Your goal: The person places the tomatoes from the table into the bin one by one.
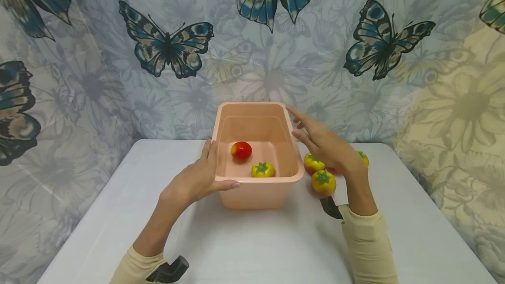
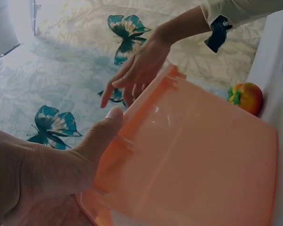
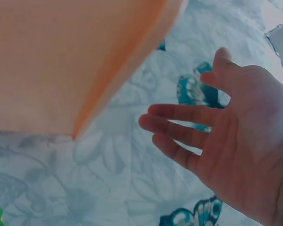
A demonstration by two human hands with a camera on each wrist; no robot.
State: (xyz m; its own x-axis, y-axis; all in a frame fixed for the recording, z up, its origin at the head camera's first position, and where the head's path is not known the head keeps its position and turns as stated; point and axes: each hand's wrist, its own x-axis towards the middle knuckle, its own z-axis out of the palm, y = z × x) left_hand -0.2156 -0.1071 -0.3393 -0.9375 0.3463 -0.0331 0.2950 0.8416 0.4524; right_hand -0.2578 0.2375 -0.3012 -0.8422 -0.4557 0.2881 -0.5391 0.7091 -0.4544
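A peach-coloured plastic bin (image 1: 256, 194) stands on the white table. Inside it lie a red round fruit (image 1: 241, 150) with a yellowish patch and a yellow fruit (image 1: 263, 170) with a green leafy top. My left hand (image 1: 193, 179) grips the bin's near left corner, fingers along the outer side wall and thumb over the front rim; in the left wrist view, the thumb (image 2: 96, 136) lies along the rim. Beside the right rim is my right hand (image 1: 325, 141), fingers spread and loosely bent, holding nothing. The right wrist view shows its palm (image 3: 245, 136) apart from the bin.
Right of the bin, several fruits sit close together, among them a yellow-orange one (image 1: 323, 183) and another (image 1: 313, 163) behind it. More lie partly hidden under the right wrist. Butterfly-patterned cloth (image 1: 272, 69) rises behind the table (image 1: 252, 244) and along both sides.
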